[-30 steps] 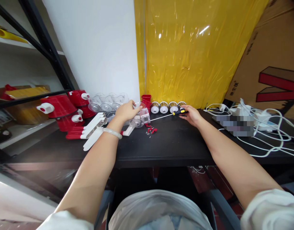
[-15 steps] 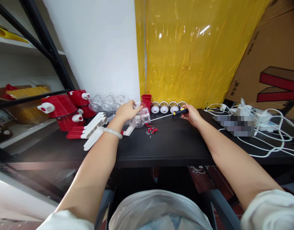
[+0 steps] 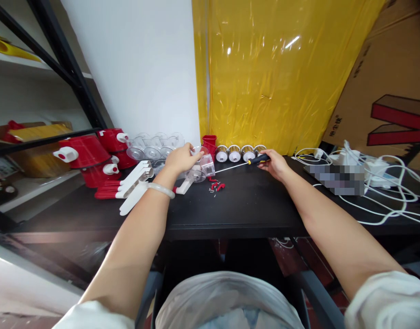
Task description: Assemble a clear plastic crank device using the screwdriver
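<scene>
My left hand (image 3: pixel 183 159) is closed on a clear plastic housing (image 3: pixel 207 165) that lies on its side on the black desk. A white crank handle (image 3: pixel 185 185) sticks out below that housing. In my right hand (image 3: pixel 273 164) is a screwdriver (image 3: pixel 257 160) with a black and yellow grip, its long shaft pointing left. The shaft's tip meets the open end of the clear housing; exactly what it touches is too small to tell. Small red plastic pieces (image 3: pixel 220 186) and loose screws (image 3: pixel 212 190) lie just below the tip.
Several metal-and-white cylinders (image 3: pixel 234 154) line the back beside a red part (image 3: pixel 210 142). Red housings (image 3: pixel 86 153), white handles (image 3: pixel 133 196) and clear cups (image 3: pixel 153 150) stand at left. White cables (image 3: pixel 398 205) and a blurred device (image 3: pixel 336 178) lie right. A lined bin (image 3: pixel 227 292) sits below the desk edge (image 3: pixel 230 233).
My right hand and the screwdriver's grip have shifted very slightly. My left hand and the clear housing stay where they were.
</scene>
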{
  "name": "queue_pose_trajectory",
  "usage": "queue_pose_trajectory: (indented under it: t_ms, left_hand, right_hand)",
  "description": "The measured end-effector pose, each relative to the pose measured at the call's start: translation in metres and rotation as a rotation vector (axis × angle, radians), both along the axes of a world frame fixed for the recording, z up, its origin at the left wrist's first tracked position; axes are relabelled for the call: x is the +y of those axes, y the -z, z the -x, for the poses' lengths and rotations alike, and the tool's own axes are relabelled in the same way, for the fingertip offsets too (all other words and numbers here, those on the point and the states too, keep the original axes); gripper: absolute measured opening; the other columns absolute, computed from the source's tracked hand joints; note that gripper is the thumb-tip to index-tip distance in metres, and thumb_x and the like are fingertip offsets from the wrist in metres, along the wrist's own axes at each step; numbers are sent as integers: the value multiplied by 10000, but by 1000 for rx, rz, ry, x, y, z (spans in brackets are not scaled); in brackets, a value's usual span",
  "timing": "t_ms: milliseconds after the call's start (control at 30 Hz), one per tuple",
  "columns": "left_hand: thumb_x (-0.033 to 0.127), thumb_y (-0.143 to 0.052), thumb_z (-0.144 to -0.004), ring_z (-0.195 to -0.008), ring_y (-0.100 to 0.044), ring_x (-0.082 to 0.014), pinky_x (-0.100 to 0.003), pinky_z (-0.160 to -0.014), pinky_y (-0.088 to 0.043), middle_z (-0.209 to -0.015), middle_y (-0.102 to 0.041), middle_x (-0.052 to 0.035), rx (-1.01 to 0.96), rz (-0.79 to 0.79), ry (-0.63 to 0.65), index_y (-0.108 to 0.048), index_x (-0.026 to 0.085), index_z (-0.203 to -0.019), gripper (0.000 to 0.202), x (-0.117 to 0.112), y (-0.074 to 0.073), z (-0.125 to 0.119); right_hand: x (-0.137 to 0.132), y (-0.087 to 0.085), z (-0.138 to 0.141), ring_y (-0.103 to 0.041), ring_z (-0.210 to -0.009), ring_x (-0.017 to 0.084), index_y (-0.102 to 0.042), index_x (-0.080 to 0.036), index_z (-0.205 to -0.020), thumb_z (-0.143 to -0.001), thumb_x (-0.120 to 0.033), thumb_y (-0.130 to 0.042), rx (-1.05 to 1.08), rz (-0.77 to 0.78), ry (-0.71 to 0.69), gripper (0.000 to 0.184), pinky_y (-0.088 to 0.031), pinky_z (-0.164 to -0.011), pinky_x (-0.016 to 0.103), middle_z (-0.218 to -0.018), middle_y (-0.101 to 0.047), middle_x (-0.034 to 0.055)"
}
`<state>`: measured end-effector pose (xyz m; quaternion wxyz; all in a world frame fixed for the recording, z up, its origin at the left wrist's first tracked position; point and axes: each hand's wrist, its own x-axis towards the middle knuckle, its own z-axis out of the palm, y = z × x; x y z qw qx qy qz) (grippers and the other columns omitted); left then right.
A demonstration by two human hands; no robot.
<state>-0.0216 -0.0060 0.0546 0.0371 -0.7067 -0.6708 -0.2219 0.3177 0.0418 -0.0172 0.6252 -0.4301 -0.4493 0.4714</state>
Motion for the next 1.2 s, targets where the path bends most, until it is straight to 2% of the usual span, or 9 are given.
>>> queue_pose_trajectory:
  t_ms: [167,300,467,567,900,1000,1100,1200]
  left_hand:
    - [753,-380,-813,-1005,-640,-321,-389,-807,-452,-1121,-697,-122,3,-16,11,-566,213,-1155,666,1,1,0]
    - [758,-381,-810,-995,-642,-323,-393,-798,-452,-1121,-696,-124,3,-17,17,-566,215,-1154,669,0,0,0]
    - [754,-377,-814,-1011,-636,-320,-396,-813,-448,-1131,-693,-127,2,-8,8,-564,219,-1163,666,0,0,0]
    - [754,-380,-813,-1005,-637,-316,-393,-814,-448,-1124,-696,-124,0,-10,6,-566,222,-1158,661,0,0,0]
    - [749,-385,-813,-1009,-637,-309,-384,-819,-446,-1126,-697,-123,1,-5,7,-563,218,-1158,658,-1,-1,-1]
    - [752,-383,-812,-1011,-639,-309,-382,-821,-447,-1133,-698,-123,6,-2,0,-560,222,-1162,659,0,-1,-1]
    - [755,-377,-812,-1022,-637,-314,-389,-828,-448,-1153,-692,-128,9,-3,-2,-558,222,-1172,669,0,-1,-1]
    - [758,-372,-810,-1007,-640,-319,-395,-817,-452,-1150,-691,-128,7,-8,0,-562,219,-1167,673,0,-1,-1]
  right_hand:
    - [3,3,0,-480,-403,83,-575,-214,-843,-848,-273,-527,-28,-20,25,77,-484,-507,241,-552,-550,-38]
    - [5,3,-1,-496,-426,95,-585,-211,-839,-831,-288,-547,-65,-9,51,86,-474,-489,234,-549,-549,-26]
    - [1,-1,1,-619,-581,143,-582,-202,-821,-802,-256,-473,5,44,16,123,-544,-603,309,-715,-618,10]
    - [-3,-3,2,-645,-671,157,-581,-204,-820,-771,-243,-491,44,27,-4,110,-552,-661,331,-780,-627,14]
    - [2,2,-1,-536,-471,98,-576,-226,-852,-817,-305,-579,-72,-6,20,86,-484,-522,247,-613,-589,-33]
    - [3,4,-2,-504,-430,98,-586,-214,-825,-846,-389,-585,-125,-40,43,176,-418,-449,213,-524,-541,-35]
    - [5,7,-5,-485,-404,111,-604,-203,-795,-817,-519,-617,-209,-96,68,317,-337,-392,209,-451,-486,-37]
    - [7,8,-6,-462,-382,112,-608,-203,-770,-796,-594,-609,-234,-120,91,392,-369,-407,232,-432,-460,-41]
